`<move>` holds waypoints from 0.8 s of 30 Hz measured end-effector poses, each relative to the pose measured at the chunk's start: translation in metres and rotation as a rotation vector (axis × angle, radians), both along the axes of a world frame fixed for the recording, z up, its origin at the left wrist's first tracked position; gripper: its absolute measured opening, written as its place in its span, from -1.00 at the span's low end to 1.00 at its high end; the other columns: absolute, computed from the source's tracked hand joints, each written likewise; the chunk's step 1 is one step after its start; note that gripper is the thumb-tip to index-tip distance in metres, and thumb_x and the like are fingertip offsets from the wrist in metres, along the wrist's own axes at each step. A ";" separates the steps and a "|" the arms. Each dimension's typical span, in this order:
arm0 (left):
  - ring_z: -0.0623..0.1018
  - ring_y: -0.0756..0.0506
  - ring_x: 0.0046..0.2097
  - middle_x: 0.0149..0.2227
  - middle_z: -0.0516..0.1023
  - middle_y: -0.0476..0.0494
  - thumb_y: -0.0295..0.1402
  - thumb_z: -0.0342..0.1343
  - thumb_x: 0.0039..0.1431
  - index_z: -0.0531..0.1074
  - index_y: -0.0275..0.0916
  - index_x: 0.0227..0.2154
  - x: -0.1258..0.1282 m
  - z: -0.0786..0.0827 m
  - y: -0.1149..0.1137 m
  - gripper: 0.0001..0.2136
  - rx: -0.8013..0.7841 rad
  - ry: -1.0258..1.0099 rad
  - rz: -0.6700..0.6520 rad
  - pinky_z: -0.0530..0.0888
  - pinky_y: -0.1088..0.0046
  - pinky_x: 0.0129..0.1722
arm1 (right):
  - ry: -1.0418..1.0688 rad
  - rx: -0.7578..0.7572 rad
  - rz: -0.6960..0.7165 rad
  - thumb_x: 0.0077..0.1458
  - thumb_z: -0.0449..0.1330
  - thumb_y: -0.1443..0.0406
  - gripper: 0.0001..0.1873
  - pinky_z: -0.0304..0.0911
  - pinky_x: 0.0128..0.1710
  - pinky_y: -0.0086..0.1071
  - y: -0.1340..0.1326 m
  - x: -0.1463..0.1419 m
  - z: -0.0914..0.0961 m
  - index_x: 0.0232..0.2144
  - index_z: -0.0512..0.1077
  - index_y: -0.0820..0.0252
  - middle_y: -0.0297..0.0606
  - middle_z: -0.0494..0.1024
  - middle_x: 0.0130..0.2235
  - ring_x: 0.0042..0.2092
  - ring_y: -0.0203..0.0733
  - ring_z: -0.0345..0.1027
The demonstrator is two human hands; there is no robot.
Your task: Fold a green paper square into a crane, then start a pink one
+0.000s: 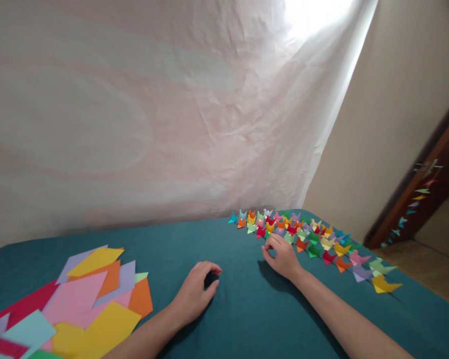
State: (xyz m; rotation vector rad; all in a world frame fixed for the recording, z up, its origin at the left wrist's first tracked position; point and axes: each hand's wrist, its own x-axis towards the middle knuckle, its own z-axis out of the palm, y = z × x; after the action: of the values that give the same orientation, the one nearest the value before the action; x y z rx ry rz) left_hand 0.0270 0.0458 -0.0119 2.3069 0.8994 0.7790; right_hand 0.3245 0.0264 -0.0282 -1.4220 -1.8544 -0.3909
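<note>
My left hand (196, 291) rests on the teal tablecloth (224, 249) with its fingers curled loosely down and nothing in them. My right hand (282, 257) lies further right, its fingertips pinched together at the near edge of a patch of small folded paper birds (307, 237) in many colours. I cannot make out whether the fingers hold one of the birds. The birds stand in rows running from the table's back middle toward the right edge.
A loose pile of coloured paper squares (82, 299) covers the table's front left. A pale cloth (153, 109) hangs behind the table. At the right, a string of paper birds (415, 199) hangs on a brown door frame.
</note>
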 end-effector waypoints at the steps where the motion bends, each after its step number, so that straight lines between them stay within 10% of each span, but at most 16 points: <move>1: 0.41 -0.09 -0.14 -0.24 0.44 -0.10 -0.51 0.00 0.05 0.37 -0.21 -0.27 0.000 0.000 0.000 -0.82 0.004 0.010 -0.004 0.33 0.38 -0.08 | -0.012 -0.012 0.021 0.06 0.04 0.33 -0.84 0.14 -0.33 -0.39 -0.001 -0.002 0.000 -0.56 0.21 0.16 -0.31 0.31 -0.48 -0.39 -0.24 0.20; 15: 0.41 -0.08 -0.09 -0.17 0.45 -0.13 -0.44 0.06 0.10 0.42 -0.24 -0.22 -0.024 0.012 -0.015 -0.83 0.126 0.218 -0.146 0.30 0.40 -0.02 | -0.157 -0.355 0.227 0.11 0.00 0.26 -0.86 0.22 -0.32 -0.35 -0.018 -0.025 0.004 -0.43 0.30 0.15 -0.26 0.40 -0.40 -0.36 -0.19 0.30; 24: 0.43 -0.05 -0.03 -0.05 0.45 -0.09 -0.22 -0.04 0.20 0.38 -0.18 -0.11 -0.114 0.025 -0.022 -0.73 0.173 0.469 0.252 0.31 0.48 0.00 | -0.141 -0.584 0.432 0.14 0.04 0.12 -0.53 0.03 0.13 -0.10 -0.088 -0.108 0.011 0.08 0.25 0.08 -0.19 0.23 0.16 0.16 -0.04 0.08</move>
State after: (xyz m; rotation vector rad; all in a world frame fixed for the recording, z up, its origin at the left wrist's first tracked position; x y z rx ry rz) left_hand -0.0871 0.0234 0.0134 2.6160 1.3967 0.4264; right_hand 0.2170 -0.0621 -0.0168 -1.3104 -2.4449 0.2995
